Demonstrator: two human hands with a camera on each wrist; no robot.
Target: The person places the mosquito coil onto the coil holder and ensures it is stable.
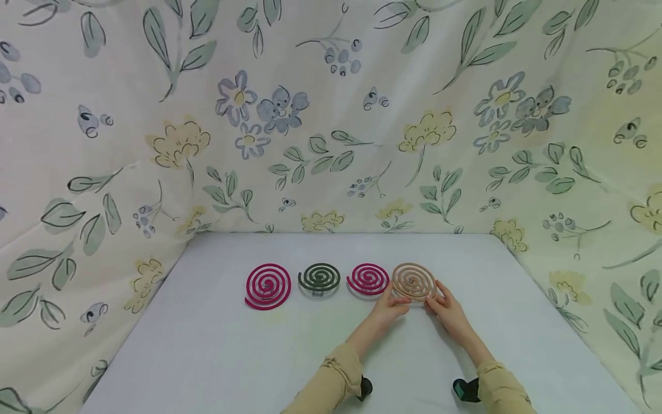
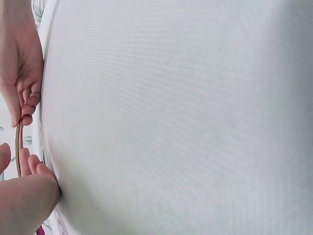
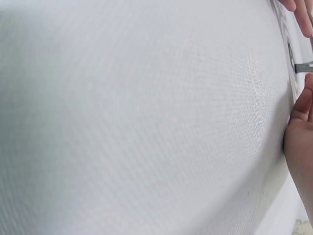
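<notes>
A tan mosquito coil is at the right end of a row on the white table, with both hands at its near rim. My left hand pinches its left edge, and my right hand pinches the right edge. Seen edge-on in the left wrist view, the coil is a thin band between the fingers of both hands. A small metal stand shows beyond the fingers in the right wrist view. Just left of the tan coil sits a magenta coil, close to my left fingertips.
Further left along the row are a dark green coil and another magenta coil, with bits of metal stand visible under them. Floral cloth hangs behind and beside the white table.
</notes>
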